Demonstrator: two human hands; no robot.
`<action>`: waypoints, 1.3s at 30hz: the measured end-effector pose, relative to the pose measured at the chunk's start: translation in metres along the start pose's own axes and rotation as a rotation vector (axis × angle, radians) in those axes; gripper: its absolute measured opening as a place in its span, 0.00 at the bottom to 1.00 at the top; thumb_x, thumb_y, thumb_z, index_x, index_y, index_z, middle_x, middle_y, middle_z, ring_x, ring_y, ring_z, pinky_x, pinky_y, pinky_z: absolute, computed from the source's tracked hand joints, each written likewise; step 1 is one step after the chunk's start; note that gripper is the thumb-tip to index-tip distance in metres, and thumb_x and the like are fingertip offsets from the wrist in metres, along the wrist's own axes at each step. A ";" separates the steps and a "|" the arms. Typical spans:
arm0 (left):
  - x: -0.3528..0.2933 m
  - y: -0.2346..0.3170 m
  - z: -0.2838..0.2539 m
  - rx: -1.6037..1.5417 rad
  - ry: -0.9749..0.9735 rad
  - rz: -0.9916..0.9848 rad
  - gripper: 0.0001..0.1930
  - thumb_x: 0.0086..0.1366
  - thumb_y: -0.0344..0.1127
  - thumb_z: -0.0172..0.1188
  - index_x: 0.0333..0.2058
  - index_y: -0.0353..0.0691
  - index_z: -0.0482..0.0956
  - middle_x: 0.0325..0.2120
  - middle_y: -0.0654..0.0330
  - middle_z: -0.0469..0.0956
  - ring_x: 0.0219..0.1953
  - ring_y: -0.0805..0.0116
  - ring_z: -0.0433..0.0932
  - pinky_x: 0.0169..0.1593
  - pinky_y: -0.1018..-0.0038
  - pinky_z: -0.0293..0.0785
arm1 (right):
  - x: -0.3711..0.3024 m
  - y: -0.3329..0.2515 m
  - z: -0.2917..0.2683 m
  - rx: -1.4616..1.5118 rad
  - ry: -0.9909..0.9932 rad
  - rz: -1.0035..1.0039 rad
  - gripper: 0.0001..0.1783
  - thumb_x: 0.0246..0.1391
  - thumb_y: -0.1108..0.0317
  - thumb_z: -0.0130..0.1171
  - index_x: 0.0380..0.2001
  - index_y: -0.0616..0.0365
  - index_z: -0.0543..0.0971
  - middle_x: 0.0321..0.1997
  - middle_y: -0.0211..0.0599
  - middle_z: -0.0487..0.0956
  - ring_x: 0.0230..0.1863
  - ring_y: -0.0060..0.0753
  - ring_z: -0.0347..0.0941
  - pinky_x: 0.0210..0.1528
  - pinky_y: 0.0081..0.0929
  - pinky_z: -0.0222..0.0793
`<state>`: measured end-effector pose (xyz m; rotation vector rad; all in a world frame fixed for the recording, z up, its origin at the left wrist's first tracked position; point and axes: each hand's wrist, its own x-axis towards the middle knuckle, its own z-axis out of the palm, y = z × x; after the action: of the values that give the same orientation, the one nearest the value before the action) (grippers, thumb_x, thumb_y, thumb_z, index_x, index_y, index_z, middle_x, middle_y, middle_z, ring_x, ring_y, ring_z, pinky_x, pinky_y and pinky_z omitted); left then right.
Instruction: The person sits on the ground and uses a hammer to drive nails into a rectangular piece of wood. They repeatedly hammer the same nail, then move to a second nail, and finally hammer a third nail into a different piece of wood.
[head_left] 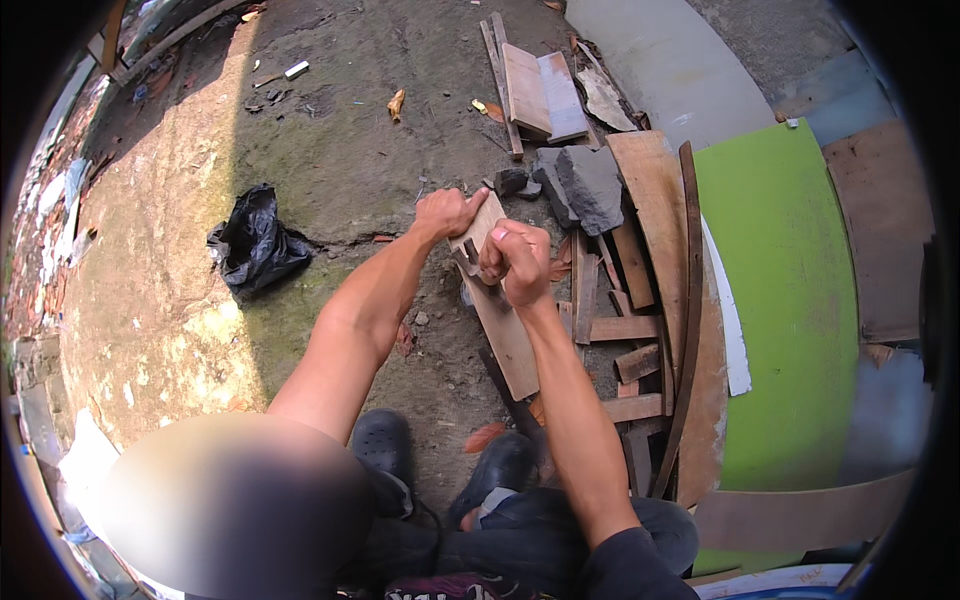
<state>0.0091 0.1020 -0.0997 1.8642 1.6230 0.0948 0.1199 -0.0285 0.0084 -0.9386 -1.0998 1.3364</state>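
A pale wooden board (503, 335) lies lengthwise in front of me, its near end toward my feet. My left hand (447, 213) is closed on its far end, the thumb pressed along the wood. My right hand (520, 262) is a closed fist over the board's middle, just right of a small dark notch or fitting (469, 250). What the fist holds, if anything, is hidden by the fingers.
Grey broken stones (590, 188) and a pile of scrap wood (632, 328) lie to the right, beside a green panel (775, 300). A crumpled black plastic bag (258, 240) sits on the concrete ground at left. My dark shoes (383, 443) are close below the board.
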 end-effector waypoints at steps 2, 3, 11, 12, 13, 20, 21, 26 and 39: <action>-0.002 0.002 0.000 -0.008 0.002 -0.020 0.44 0.65 0.72 0.36 0.37 0.30 0.84 0.38 0.38 0.81 0.46 0.43 0.80 0.51 0.55 0.73 | -0.001 -0.004 0.001 -0.046 0.003 0.016 0.19 0.54 0.64 0.48 0.13 0.62 0.66 0.13 0.35 0.67 0.15 0.22 0.59 0.20 0.23 0.55; -0.001 0.003 -0.001 -0.008 0.009 -0.020 0.44 0.65 0.72 0.37 0.37 0.30 0.84 0.38 0.38 0.81 0.46 0.43 0.80 0.51 0.55 0.73 | -0.002 -0.006 0.001 -0.071 0.004 0.021 0.19 0.54 0.64 0.47 0.13 0.62 0.66 0.13 0.38 0.67 0.15 0.24 0.59 0.20 0.24 0.56; 0.012 -0.013 0.007 -0.022 0.036 -0.032 0.46 0.64 0.74 0.35 0.33 0.30 0.84 0.36 0.36 0.81 0.43 0.41 0.80 0.47 0.54 0.73 | -0.030 -0.003 -0.011 0.085 -0.009 -0.227 0.18 0.54 0.66 0.45 0.13 0.60 0.65 0.12 0.33 0.65 0.15 0.24 0.57 0.23 0.27 0.57; 0.015 -0.022 0.003 -0.044 0.009 -0.050 0.46 0.64 0.73 0.36 0.34 0.30 0.84 0.36 0.37 0.81 0.43 0.42 0.80 0.47 0.54 0.73 | -0.036 -0.007 -0.020 0.126 -0.011 -0.296 0.18 0.54 0.65 0.44 0.12 0.59 0.64 0.12 0.34 0.64 0.15 0.26 0.56 0.24 0.29 0.58; 0.015 -0.024 0.002 -0.076 -0.019 -0.073 0.45 0.65 0.72 0.36 0.34 0.29 0.84 0.36 0.38 0.81 0.44 0.43 0.80 0.48 0.55 0.73 | -0.042 -0.005 -0.036 0.228 0.071 -0.315 0.18 0.54 0.62 0.42 0.12 0.56 0.61 0.11 0.33 0.61 0.15 0.29 0.54 0.26 0.31 0.58; 0.011 -0.009 0.010 0.012 0.001 0.005 0.46 0.64 0.73 0.34 0.32 0.31 0.84 0.35 0.39 0.82 0.43 0.43 0.80 0.48 0.54 0.73 | -0.063 0.001 -0.074 0.416 0.216 -0.221 0.20 0.54 0.56 0.39 0.12 0.51 0.58 0.09 0.31 0.56 0.14 0.29 0.51 0.28 0.34 0.58; 0.011 -0.009 0.011 0.013 0.035 0.026 0.46 0.64 0.74 0.34 0.31 0.31 0.84 0.33 0.39 0.81 0.41 0.43 0.81 0.47 0.53 0.73 | -0.063 -0.005 -0.080 0.432 0.203 -0.209 0.20 0.54 0.57 0.39 0.12 0.51 0.58 0.09 0.31 0.56 0.14 0.30 0.52 0.28 0.34 0.59; 0.012 -0.023 0.020 0.085 0.485 0.246 0.38 0.65 0.68 0.44 0.39 0.33 0.82 0.37 0.42 0.82 0.41 0.44 0.80 0.46 0.53 0.74 | -0.063 -0.058 -0.099 0.426 0.125 -0.171 0.21 0.54 0.55 0.39 0.10 0.49 0.58 0.07 0.29 0.55 0.13 0.28 0.51 0.26 0.33 0.57; -0.128 0.132 -0.068 -0.947 -0.726 0.691 0.15 0.69 0.42 0.58 0.41 0.35 0.82 0.32 0.60 0.84 0.30 0.77 0.80 0.31 0.83 0.75 | -0.096 -0.257 -0.128 0.295 0.016 -0.260 0.24 0.59 0.53 0.41 0.11 0.47 0.59 0.07 0.25 0.54 0.11 0.24 0.48 0.24 0.31 0.58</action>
<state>0.0624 0.0125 0.0661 1.3415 0.2736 0.3590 0.3159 -0.1248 0.2176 -0.5678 -0.9439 1.2315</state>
